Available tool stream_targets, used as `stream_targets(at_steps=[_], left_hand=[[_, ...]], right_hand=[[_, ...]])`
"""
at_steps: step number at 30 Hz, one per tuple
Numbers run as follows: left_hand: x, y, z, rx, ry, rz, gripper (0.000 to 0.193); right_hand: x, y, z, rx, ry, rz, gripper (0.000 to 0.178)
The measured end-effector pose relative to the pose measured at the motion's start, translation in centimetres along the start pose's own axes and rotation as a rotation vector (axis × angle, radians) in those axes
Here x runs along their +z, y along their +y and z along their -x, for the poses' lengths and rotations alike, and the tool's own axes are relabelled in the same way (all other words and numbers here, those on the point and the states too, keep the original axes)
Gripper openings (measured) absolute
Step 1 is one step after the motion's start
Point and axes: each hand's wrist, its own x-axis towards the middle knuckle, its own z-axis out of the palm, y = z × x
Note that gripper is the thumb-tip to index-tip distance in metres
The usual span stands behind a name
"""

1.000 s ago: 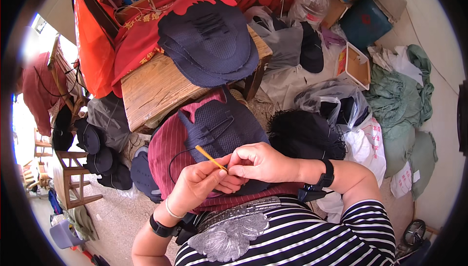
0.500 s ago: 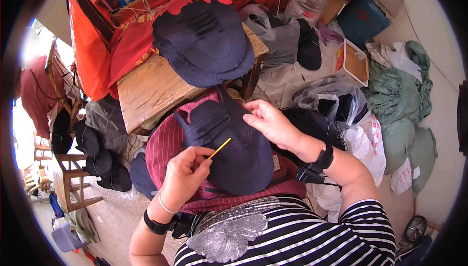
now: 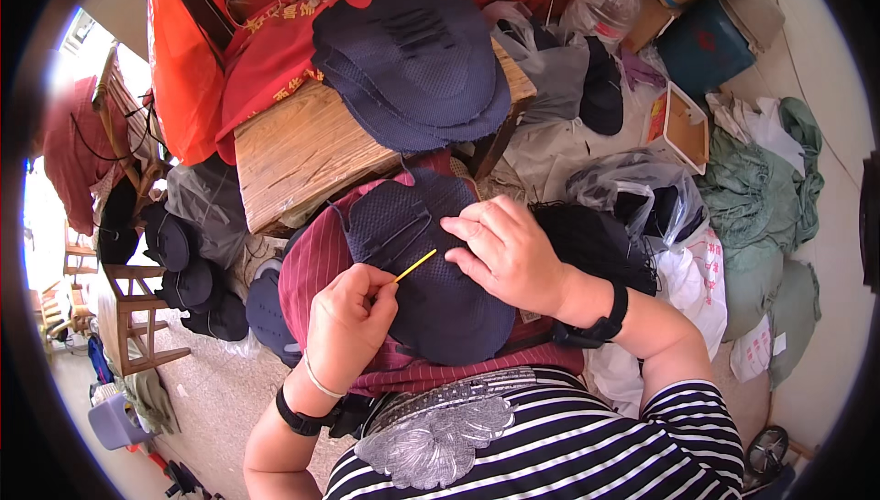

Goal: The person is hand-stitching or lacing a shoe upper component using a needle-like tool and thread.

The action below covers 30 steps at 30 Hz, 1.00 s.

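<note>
Across my lap lies a navy textured fabric piece point(image 3: 449, 317), rounded at the near end, with slits and narrow strips in its middle. My left hand point(image 3: 353, 317) pinches a thin yellow stick point(image 3: 418, 265) between thumb and fingers, its tip over the strips. I cannot make out whether the tip touches them. On the right side of the piece rests my right hand point(image 3: 504, 257), fingers bent, with thumb and index finger apart near the strips. Beneath the fabric is a dark red striped cloth point(image 3: 307, 266).
Similar navy pieces point(image 3: 412, 69) are stacked on a wooden bench point(image 3: 293, 152) just ahead, beside a red cloth point(image 3: 275, 69). Plastic bags point(image 3: 632, 175), green sacks point(image 3: 756, 179) and an open box point(image 3: 683, 129) crowd the right. Dark slippers point(image 3: 197, 285) and a wooden stool point(image 3: 137, 326) stand left.
My right hand has shifted lower over the fabric, and its thumb and index finger have come apart. The left hand keeps the yellow stick. The view has shifted slightly.
</note>
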Motion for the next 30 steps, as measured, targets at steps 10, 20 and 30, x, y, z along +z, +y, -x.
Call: stream_targets(at_steps=[10, 20, 30], left_hand=[[2.6, 0.1, -2.3, 0.292, 0.023, -0.085, 0.014], [2.1, 0.8, -1.9, 0.388, 0.017, -0.476, 0.046], [2.6, 0.5, -2.0, 0.401, 0.004, -0.469, 0.049]], right_hand=[[0.6, 0.2, 0.5, 0.165, -0.011, -0.351, 0.035], [-2.4, 4.9, -0.4, 0.035, -0.159, -0.287, 0.013], [-3.4, 5.2, -3.7, -0.15, -0.231, -0.081, 0.035]])
